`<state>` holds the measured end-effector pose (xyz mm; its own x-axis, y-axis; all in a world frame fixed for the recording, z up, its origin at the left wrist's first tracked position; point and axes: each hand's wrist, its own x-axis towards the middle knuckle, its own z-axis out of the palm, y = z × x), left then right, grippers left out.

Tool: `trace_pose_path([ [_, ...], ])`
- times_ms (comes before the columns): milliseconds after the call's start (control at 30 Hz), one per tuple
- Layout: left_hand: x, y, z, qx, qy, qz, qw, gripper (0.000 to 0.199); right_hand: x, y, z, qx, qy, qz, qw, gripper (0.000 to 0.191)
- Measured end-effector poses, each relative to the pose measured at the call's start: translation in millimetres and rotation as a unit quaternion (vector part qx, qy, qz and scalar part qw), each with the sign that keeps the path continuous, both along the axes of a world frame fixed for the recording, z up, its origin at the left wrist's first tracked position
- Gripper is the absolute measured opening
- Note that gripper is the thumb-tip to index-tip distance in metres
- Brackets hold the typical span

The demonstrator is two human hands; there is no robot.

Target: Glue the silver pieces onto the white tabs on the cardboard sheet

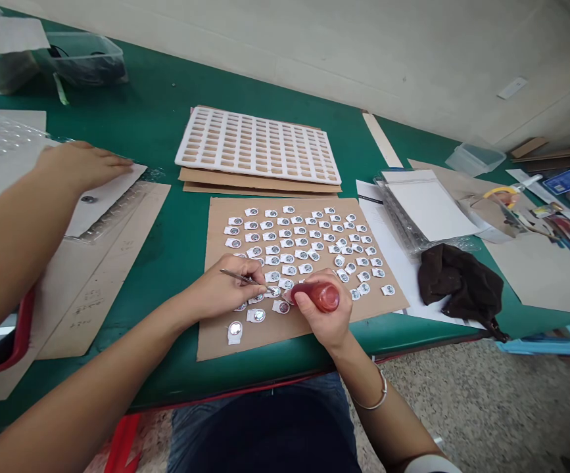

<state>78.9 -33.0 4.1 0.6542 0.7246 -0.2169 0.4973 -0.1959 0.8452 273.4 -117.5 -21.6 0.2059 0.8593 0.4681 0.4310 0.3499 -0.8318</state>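
Observation:
My left hand (228, 289) is closed around metal tweezers (240, 276), their tips on one of the small white pieces with round silver-grey discs (275, 291). My right hand (329, 315) grips a red squeeze bottle (321, 297), tilted with its narrow end toward the tweezer tips. Whether the bottle's tip touches a piece I cannot tell. Beneath both hands lies a brown cardboard sheet (215, 263) bearing many such pieces in loose rows. Near its front left corner, one piece (235, 331) shows a shiny plain disc.
Behind the cardboard sits a white grid tray (258, 146) on more cardboard. At left, a co-worker's hand (80, 167) rests over white paper (112, 197). A dark cloth (457, 282) and a stack of white sheets (427, 203) lie to the right. Plastic boxes (87, 59) stand at the back left.

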Motion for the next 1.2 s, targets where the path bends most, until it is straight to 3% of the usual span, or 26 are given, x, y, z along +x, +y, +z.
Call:
trace_pose_path([
  [1200,0.8,-0.3,2.4,0.004,0.001,-0.003,1.000,0.016,-0.5,2.3,0.3,-0.001,-0.020,-0.022,1.000,0.021],
])
